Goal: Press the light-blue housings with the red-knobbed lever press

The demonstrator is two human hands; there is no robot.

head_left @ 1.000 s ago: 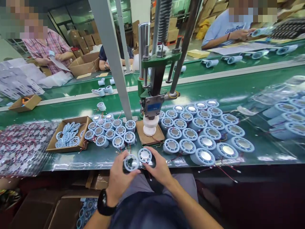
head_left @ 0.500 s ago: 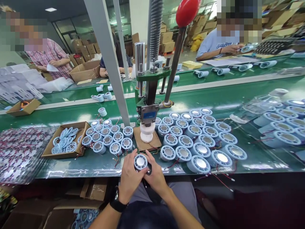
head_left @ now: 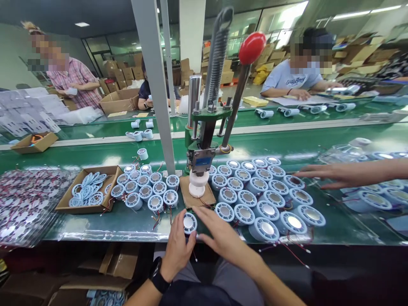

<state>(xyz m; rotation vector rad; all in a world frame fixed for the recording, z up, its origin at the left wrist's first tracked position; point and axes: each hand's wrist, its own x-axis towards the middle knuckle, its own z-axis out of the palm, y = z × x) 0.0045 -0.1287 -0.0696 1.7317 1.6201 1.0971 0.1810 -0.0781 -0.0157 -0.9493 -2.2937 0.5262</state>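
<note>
A light-blue round housing with a silver disc on top (head_left: 190,222) is gripped by my left hand (head_left: 179,240), in front of the press at the bench's front edge. My right hand (head_left: 221,231) lies just to its right with fingers stretched out, open; its fingertips are close to the housing, and I cannot tell if they touch it. Behind my hands is a hand press (head_left: 202,159) with a red-knobbed lever (head_left: 251,49). Its white round pressing block (head_left: 198,183) stands above a brown board (head_left: 208,199).
Similar housings with thin wires stand left (head_left: 156,203) and right (head_left: 267,228) of the press. A cardboard box (head_left: 111,204) holds blue rings. From the right edge reaches a co-worker's hand (head_left: 341,173). A grey post (head_left: 156,85) rises behind. Several people sit across the green bench.
My right hand has loosened from the housing and moved right, its fingers now straightened. My left hand keeps hold. A co-worker's hand has come in from the right over the housings.
</note>
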